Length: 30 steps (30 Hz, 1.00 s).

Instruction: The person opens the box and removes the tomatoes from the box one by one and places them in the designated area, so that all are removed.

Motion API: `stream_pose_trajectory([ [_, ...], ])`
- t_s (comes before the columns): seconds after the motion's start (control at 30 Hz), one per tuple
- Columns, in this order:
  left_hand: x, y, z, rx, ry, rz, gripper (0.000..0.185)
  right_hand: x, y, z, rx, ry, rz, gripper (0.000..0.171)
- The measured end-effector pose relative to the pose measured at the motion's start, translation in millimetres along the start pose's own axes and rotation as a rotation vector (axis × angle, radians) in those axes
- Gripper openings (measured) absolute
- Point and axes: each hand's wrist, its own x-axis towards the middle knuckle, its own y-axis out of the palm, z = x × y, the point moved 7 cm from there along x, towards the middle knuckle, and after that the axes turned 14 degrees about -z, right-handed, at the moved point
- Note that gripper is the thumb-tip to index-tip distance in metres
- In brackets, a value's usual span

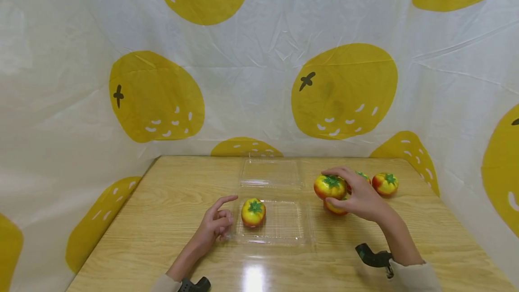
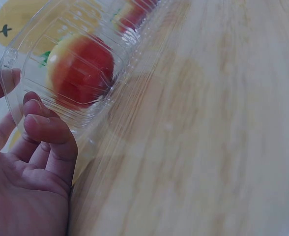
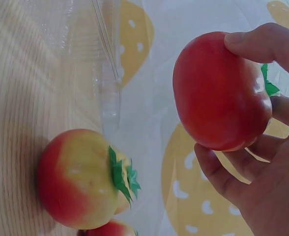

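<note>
1. **Hands.** The right hand (image 1: 361,198) grips the held fruit (image 1: 329,189), thumb and fingers opposed across its sides. The left hand (image 1: 211,228) is at the left rim of the clear container (image 1: 284,222), index finger extended, other fingers curled; whether it pinches the rim cannot be determined.
2. **Backdrop.** A white cloth (image 1: 243,98) with large yellow printed fruit hangs behind and beside the surface (image 1: 182,188).
3. **Surface.** Wood-grain finish; it supports the container and the loose fruits (image 1: 385,184).
4. **Container.** It stands near the middle of the surface, its lid (image 1: 269,173) laid back on the far side. The plastic is judged light, thin and easily flexed; steady it at the rim.
5. **Fruit.** The held fruit is raised off the surface, right of the container. The seated fruit (image 1: 253,215) occupies the container's left end. At least three loose fruits lie at the right.
6. **Fruit handling.** Expect a light, stiff body. The glossy skin may slip; grip opposite sides at the widest part.
7. **Calyx.** The green calyx (image 1: 331,181) appears thin; do not use it as a grip point.
</note>
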Motion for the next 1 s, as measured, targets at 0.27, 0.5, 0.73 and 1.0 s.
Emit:
stream_pose_trajectory([
  [0.27, -0.3, 0.0, -0.5, -0.011, 0.010, 0.009, 0.063, -1.6, -3.2, -5.3, 0.000, 0.005, 0.012, 0.060],
  [0.5, 0.3, 0.4, -1.4, -0.016, 0.012, 0.013, 0.063, -2.1, -10.5, -14.5, 0.000, 0.041, 0.012, 0.058],
  [0.73, 0.3, -0.1, -1.2, -0.006, 0.005, 0.007, 0.064, -4.0, -14.3, -28.6, -0.027, 0.054, 0.008, 0.059],
  [1.0, -0.5, 0.0, -1.6, 0.002, -0.002, 0.007, 0.062, -7.0, -20.9, -35.1, -0.024, 0.082, -0.007, 0.059],
])
